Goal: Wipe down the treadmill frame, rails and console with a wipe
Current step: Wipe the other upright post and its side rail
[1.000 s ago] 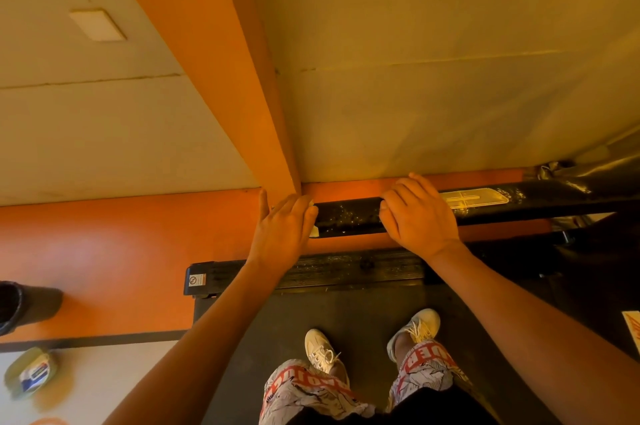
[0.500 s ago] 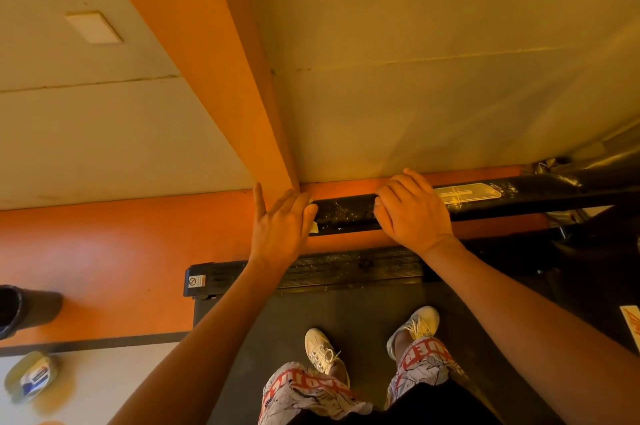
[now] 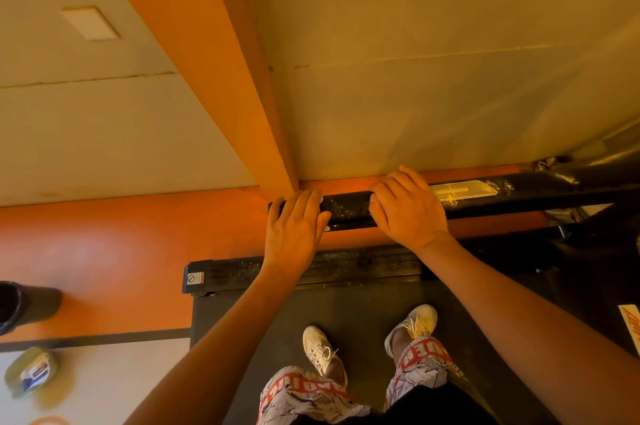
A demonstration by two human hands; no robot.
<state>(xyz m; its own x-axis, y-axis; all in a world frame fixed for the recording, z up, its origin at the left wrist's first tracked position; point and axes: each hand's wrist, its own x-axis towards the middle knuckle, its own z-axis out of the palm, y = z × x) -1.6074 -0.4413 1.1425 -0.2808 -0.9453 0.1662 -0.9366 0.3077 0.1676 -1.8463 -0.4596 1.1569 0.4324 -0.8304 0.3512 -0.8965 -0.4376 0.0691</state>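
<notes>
I stand on the treadmill belt (image 3: 349, 317), looking down at a black handrail (image 3: 349, 211) speckled with pale dust. My left hand (image 3: 294, 230) lies over the rail's left end, fingers together, and presses a white wipe (image 3: 322, 198) onto it. Only small corners of the wipe peek out beside the hand. My right hand (image 3: 408, 209) rests on the same rail a short gap to the right, its fingers laid across the top, with nothing visibly in it. A yellowish label (image 3: 464, 189) sits on the rail just beyond the right hand.
The dusty black side frame (image 3: 346, 267) runs below the rail, with a warning sticker at its left end. An orange pillar (image 3: 242, 112) meets the wall right behind the rail's end. A black bin (image 3: 24, 306) and a wipes pack (image 3: 31, 372) are on the floor at left.
My left hand has slid left along the rail to cover its end, and its spread fingers have come together. The right hand shifted slightly left too.
</notes>
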